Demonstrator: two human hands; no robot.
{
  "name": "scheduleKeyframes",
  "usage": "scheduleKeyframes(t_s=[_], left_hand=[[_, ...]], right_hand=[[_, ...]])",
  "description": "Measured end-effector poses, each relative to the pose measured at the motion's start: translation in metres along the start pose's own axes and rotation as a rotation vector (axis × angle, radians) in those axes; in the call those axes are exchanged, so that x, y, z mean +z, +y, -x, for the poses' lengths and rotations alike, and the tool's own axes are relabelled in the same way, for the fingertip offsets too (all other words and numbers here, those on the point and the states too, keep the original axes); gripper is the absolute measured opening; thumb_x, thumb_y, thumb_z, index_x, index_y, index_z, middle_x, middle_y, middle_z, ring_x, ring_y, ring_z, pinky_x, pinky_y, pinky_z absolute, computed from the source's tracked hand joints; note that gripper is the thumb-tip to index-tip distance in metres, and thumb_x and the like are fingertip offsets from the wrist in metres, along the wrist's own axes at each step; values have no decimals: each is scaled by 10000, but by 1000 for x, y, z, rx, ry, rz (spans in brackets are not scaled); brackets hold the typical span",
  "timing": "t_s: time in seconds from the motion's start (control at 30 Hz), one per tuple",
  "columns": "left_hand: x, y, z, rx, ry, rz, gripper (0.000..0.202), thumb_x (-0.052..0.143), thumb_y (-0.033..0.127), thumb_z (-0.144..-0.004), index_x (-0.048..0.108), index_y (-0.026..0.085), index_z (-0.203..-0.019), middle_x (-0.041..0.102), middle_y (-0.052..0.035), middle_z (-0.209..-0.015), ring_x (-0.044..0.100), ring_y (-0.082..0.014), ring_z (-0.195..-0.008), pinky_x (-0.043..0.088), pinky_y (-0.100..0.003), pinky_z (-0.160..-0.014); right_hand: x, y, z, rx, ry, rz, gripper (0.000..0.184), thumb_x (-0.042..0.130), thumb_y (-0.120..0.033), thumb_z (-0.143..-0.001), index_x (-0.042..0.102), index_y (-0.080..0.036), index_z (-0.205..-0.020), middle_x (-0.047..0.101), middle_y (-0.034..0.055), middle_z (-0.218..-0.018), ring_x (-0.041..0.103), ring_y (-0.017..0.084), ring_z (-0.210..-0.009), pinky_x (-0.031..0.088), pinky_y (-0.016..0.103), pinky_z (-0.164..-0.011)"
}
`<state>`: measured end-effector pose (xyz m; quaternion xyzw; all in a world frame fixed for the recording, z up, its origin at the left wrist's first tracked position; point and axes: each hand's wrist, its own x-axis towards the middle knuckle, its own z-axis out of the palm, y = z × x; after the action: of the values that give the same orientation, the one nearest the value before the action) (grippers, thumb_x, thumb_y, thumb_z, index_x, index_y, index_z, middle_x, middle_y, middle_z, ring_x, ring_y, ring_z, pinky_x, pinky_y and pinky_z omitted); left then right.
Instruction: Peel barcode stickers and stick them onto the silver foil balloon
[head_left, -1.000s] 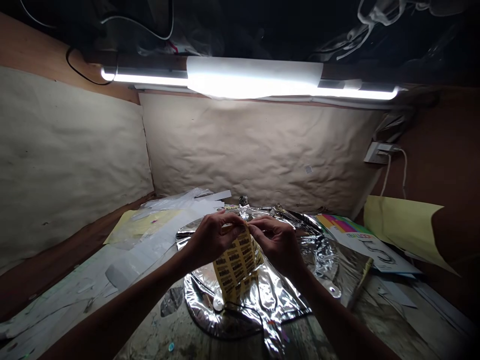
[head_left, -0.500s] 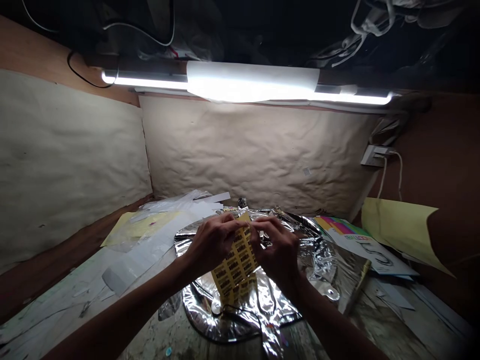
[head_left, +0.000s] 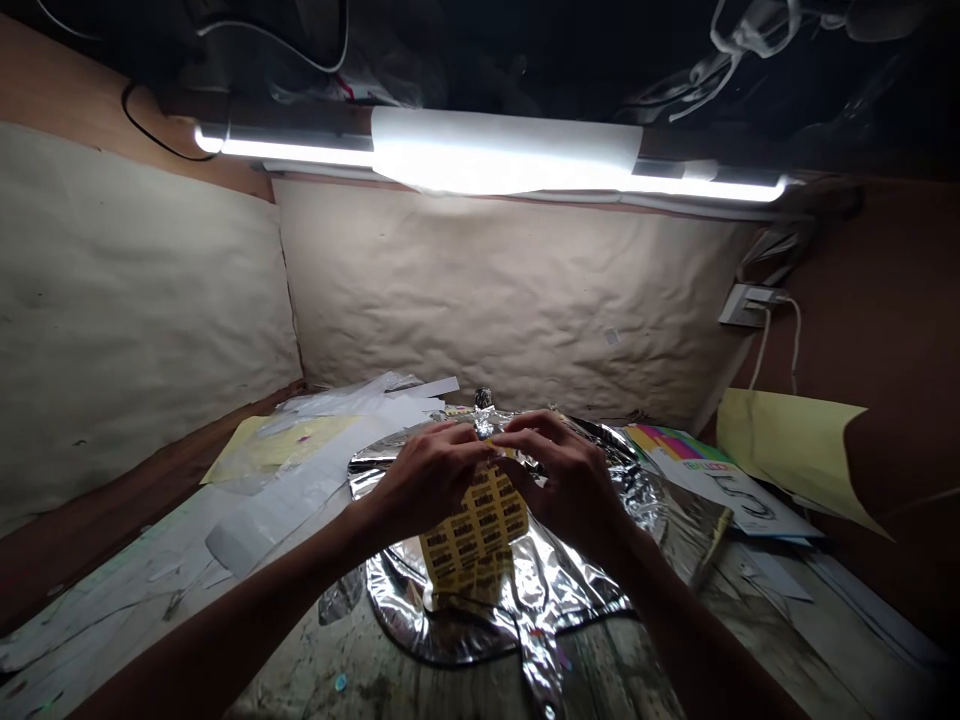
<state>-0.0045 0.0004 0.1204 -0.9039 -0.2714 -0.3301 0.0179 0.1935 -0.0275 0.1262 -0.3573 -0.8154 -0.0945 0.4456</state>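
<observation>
My left hand (head_left: 429,480) and right hand (head_left: 559,480) pinch the top of a yellow barcode label sheet (head_left: 474,525), held over a crinkled silver foil balloon (head_left: 570,590) on the desk (head_left: 300,670).

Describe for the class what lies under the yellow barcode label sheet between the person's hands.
Below the yellow barcode label sheet lies crinkled silver foil, on a paint-stained work surface. The foil directly behind the sheet is covered, and the left hand and right hand hide the sheet's top.
</observation>
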Motion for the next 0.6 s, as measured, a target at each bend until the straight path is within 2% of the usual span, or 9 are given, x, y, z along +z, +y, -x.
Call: scheduleKeyframes(t_s=[0.13,0.23,0.3,0.37,0.43,0.47,0.53,0.6], left_hand=[[0,1,0,-19,-26,-10,284,472,117,-919,701,211,-1059,599,-40,-835,544,-173,-800,429,-286,-714],[-15,-13,0,-174,-26,79,288,496,161,-907,670,218,-1129,645,-56,-959,587,-189,-827,470,-303,-723],[-31,-33,4,-347,-45,379,370,527,225,-907,564,202,-1274,659,-56,-938,622,-188,-802,507,-286,-681],[-49,-57,14,-484,-103,783,555,602,232,-865,440,203,-1395,667,-40,-909,642,-182,-772,530,-270,-644],[-60,-75,31,-612,-122,1127,620,671,203,-803,460,169,-1385,687,-44,-928,649,-164,-751,540,-252,-640],[-62,-81,42,-642,-98,1281,609,704,190,-765,511,152,-1342,689,-29,-867,641,-142,-698,537,-223,-613],[-55,-85,66,-585,-92,1573,552,719,205,-742,583,145,-1273,632,16,-676,557,-81,-523,507,-164,-504],[-38,-81,87,-407,-191,1803,516,680,197,-758,598,162,-1266,541,45,-562,430,-54,-392,461,-144,-400]], right_hand=[[-15,-11,1,-68,-27,37,111,598,-186,-895,703,-222,-890,652,33,-920,602,170,-869,472,300,-759],[-28,-13,2,34,47,-131,67,630,-196,-875,697,-204,-873,649,40,-939,604,170,-900,482,312,-807],[-33,-7,8,201,34,-326,55,655,-228,-858,692,-189,-854,642,44,-937,612,168,-896,496,309,-801],[-31,4,23,383,-97,-517,108,677,-276,-837,689,-171,-820,643,50,-923,617,168,-875,503,305,-772],[-22,18,46,542,-286,-632,166,708,-320,-803,692,-157,-780,649,54,-912,615,171,-860,497,312,-774],[-16,23,59,610,-373,-661,189,722,-338,-785,694,-153,-762,650,57,-913,613,173,-863,493,317,-785],[-3,32,83,734,-494,-709,231,741,-376,-753,693,-151,-734,644,62,-933,611,183,-876,497,317,-774],[9,37,102,851,-553,-768,273,753,-415,-724,687,-150,-719,632,67,-960,613,185,-848,512,297,-699]])
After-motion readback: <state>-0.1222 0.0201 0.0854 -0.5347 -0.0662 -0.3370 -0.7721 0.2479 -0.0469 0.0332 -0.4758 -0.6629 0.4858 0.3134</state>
